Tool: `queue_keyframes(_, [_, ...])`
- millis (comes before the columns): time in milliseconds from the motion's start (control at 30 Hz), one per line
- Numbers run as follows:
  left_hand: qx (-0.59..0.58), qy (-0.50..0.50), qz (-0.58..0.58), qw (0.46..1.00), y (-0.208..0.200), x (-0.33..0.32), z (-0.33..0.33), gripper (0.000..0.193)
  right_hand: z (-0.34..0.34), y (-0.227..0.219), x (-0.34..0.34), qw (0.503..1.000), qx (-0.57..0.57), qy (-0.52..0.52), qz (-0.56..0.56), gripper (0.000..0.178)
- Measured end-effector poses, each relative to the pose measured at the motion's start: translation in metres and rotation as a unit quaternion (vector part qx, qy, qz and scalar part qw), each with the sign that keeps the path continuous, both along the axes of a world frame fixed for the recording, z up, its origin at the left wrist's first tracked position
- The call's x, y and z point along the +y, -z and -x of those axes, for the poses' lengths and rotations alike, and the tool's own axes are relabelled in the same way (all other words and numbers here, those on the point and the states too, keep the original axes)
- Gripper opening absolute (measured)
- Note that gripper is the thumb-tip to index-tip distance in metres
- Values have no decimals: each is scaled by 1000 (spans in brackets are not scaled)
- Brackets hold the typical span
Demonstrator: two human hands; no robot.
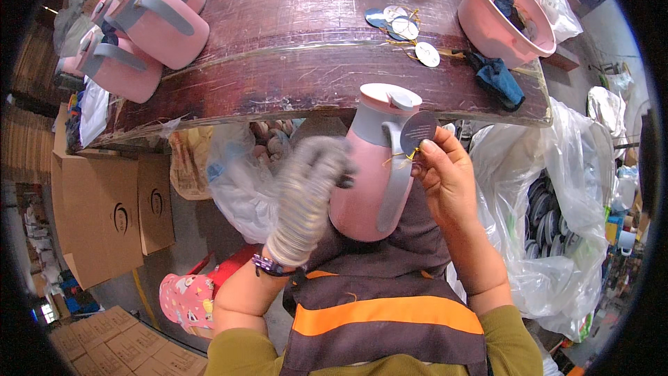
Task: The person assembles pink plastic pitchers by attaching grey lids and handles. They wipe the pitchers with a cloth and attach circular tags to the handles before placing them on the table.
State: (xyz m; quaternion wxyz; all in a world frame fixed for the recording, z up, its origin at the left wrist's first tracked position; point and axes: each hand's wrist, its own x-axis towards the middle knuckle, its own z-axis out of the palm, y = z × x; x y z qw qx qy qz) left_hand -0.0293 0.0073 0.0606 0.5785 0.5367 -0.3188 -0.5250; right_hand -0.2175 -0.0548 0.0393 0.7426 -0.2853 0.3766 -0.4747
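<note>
A pink jug (362,188) with a grey collar, grey handle and white lid stands upright over my lap, against the table edge. My bare right hand (445,170) pinches a round dark hang tag (418,131) by its lower edge, where a yellow string shows beside the jug's handle. On the jug's other side is my left hand (313,174) in a striped grey glove. Motion smears its fingers, so I cannot tell whether they touch the jug.
More pink jugs (167,24) stand at the table's left. Loose round tags (403,26), a blue cloth (499,83) and a pink basin (480,24) holding tags lie toward the right. Cardboard boxes (90,216) sit at left; a plastic bag (543,271) of dark round parts is at right.
</note>
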Motion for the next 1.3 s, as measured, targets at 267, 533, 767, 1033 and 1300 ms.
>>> queue_keyframes(267, [80,122,-96,985,0,21,10,16,34,42,-43,983,72,161,46,15])
queue_keyframes(533, [24,-58,59,996,-50,33,-31,11,34,16,-1,989,103,-40,93,15])
queue_keyframes(767, [-165,-247,225,928,-34,-41,-106,14,31,31,8,974,167,-111,103,15])
queue_keyframes(1033, [-294,-308,133,895,8,-90,-216,23,45,57,12,964,229,-121,64,17])
queue_keyframes(1300, [-442,-278,48,851,59,-124,-164,48,59,97,3,981,156,-115,7,16])
